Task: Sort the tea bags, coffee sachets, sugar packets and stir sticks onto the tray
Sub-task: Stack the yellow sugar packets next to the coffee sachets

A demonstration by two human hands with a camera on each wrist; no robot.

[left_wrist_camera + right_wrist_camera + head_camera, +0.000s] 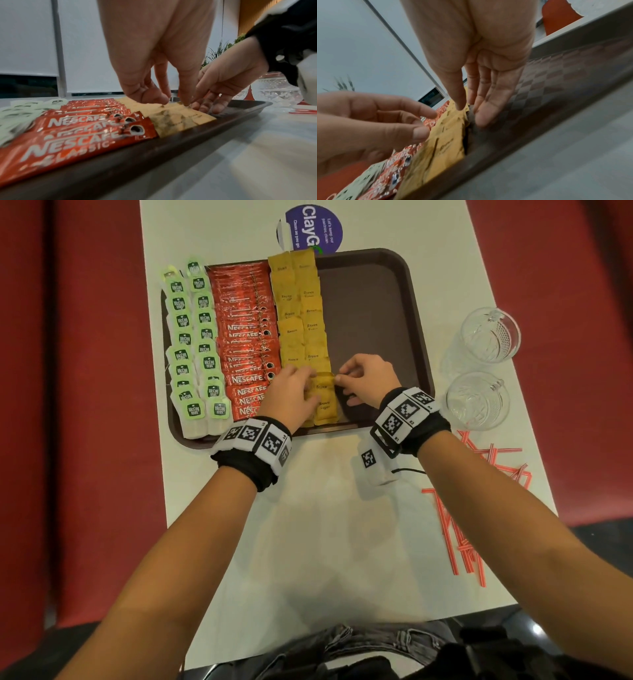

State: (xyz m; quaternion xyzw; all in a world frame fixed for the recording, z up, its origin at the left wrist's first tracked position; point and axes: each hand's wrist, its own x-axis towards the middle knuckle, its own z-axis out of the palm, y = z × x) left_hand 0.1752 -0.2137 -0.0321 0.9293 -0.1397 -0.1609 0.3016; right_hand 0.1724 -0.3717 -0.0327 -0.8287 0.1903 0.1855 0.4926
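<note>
On the brown tray (376, 320) lie two columns of green-tagged tea bags (191, 337), a block of red coffee sachets (245, 320) and two columns of yellow sugar packets (301, 302). Both hands meet at the near end of the sugar. My right hand (366, 374) pinches the right edge of a near sugar packet (448, 135), thumb on top and fingers against the tray floor. My left hand (291, 395) touches that packet (180, 117) with its fingertips, gripping nothing. Red-and-white stir sticks (459, 529) lie scattered on the table to the right.
Two clear glass mugs (486, 337) (476, 400) stand on the white table (325, 542) right of the tray. A purple round sticker (313, 229) lies beyond the tray's far edge. The right part of the tray floor is bare. Red seating flanks the table.
</note>
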